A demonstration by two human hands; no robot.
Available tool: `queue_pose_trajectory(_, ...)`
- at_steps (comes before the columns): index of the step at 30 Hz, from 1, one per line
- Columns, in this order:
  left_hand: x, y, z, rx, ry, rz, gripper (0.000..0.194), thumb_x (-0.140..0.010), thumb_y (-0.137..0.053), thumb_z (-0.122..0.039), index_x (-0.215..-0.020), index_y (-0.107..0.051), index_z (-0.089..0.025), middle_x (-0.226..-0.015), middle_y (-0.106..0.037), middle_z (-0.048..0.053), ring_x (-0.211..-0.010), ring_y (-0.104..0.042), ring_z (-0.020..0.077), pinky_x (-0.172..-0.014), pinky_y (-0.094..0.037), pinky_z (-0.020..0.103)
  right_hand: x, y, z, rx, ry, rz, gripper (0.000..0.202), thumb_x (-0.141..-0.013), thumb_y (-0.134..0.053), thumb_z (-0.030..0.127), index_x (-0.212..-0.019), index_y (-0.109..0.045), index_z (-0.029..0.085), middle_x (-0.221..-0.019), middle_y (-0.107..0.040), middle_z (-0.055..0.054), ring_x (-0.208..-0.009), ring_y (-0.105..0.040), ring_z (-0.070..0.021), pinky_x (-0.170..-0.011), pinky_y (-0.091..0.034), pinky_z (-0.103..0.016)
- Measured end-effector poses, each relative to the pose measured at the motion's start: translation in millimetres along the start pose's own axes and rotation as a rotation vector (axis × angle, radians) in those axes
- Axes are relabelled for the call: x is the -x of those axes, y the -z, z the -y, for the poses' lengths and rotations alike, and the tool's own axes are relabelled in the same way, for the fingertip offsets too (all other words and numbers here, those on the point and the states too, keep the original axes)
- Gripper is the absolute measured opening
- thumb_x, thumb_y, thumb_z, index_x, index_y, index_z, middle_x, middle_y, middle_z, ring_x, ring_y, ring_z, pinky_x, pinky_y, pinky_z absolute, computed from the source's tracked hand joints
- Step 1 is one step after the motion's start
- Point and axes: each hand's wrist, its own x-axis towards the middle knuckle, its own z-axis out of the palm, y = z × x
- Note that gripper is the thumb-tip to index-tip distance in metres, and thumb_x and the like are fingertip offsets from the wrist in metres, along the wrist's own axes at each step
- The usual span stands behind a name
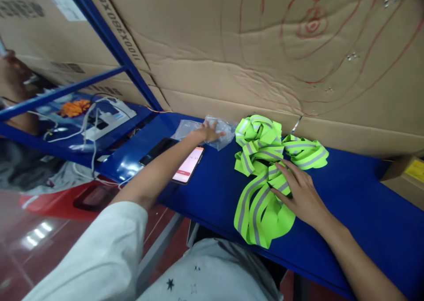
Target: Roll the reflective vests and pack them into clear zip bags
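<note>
My left hand [209,132] reaches out to the back of the blue table, fingers spread over a crumpled clear plastic bag [225,135]. Neon-green reflective tape [260,203] with grey stripes lies in loose, tangled loops in front of me. Over its right side rests my right hand [301,195], with thumb and fingers apart and the fingertips touching the tape. Another bunch of the same tape [308,153] sits just behind that hand. A phone [187,168] with a lit pinkish screen lies below my left forearm.
Tall cardboard [212,40] with red marker lines stands behind the blue table [351,195]. A small box [406,179] is at the right. To the left are a blue frame bar [66,82], a white power strip [111,120], orange material [75,108] and another person's arm [15,84].
</note>
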Motion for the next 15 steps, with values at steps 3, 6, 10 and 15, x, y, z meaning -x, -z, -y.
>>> queue_pose_trajectory(3, 0, 24.2, 18, 0.107, -0.040, -0.070, 0.090, -0.099, -0.050, -0.071, -0.161, -0.030, -0.010, -0.162, -0.040, 0.025, -0.146, -0.046, 0.0365, -0.116, -0.041, 0.049, 0, 0, 0, -0.008, 0.010, -0.012, 0.070, -0.102, -0.060, 0.048, -0.162, -0.032, 0.026, -0.161, -0.044, -0.016, -0.145, -0.049, -0.0359, -0.111, -0.047, -0.054)
queue_pose_trajectory(6, 5, 49.1, 28, 0.161, -0.028, -0.240, 0.068, -0.103, -0.053, -0.056, -0.152, -0.043, -0.010, -0.153, -0.050, 0.022, -0.140, -0.052, 0.0319, -0.116, -0.042, 0.044, 0, -1, 0, -0.036, 0.009, -0.036, 0.072, -0.101, -0.062, 0.048, -0.162, -0.033, 0.025, -0.161, -0.045, -0.017, -0.146, -0.049, -0.0367, -0.112, -0.047, -0.055)
queue_pose_trajectory(10, 40, 48.5, 2, 0.240, -0.143, -0.654, 0.043, -0.097, -0.063, -0.038, -0.134, -0.062, -0.015, -0.144, -0.055, 0.020, -0.134, -0.055, 0.0344, -0.117, -0.041, 0.055, -2, 1, 3, -0.170, -0.074, -0.077, 0.069, -0.098, -0.068, 0.045, -0.158, -0.040, 0.026, -0.159, -0.050, -0.014, -0.146, -0.051, -0.0337, -0.116, -0.047, -0.051)
queue_pose_trajectory(15, 121, 5.1, -80, 0.516, -0.935, -0.520, 0.043, -0.101, -0.059, -0.039, -0.140, -0.055, -0.021, -0.141, -0.060, 0.014, -0.138, -0.054, 0.0259, -0.120, -0.045, 0.046, -8, 17, 11, -0.679, -0.583, -0.295, 0.057, -0.085, -0.079, 0.051, -0.133, -0.064, 0.025, -0.131, -0.072, -0.010, -0.117, -0.071, -0.0308, -0.101, -0.058, -0.045)
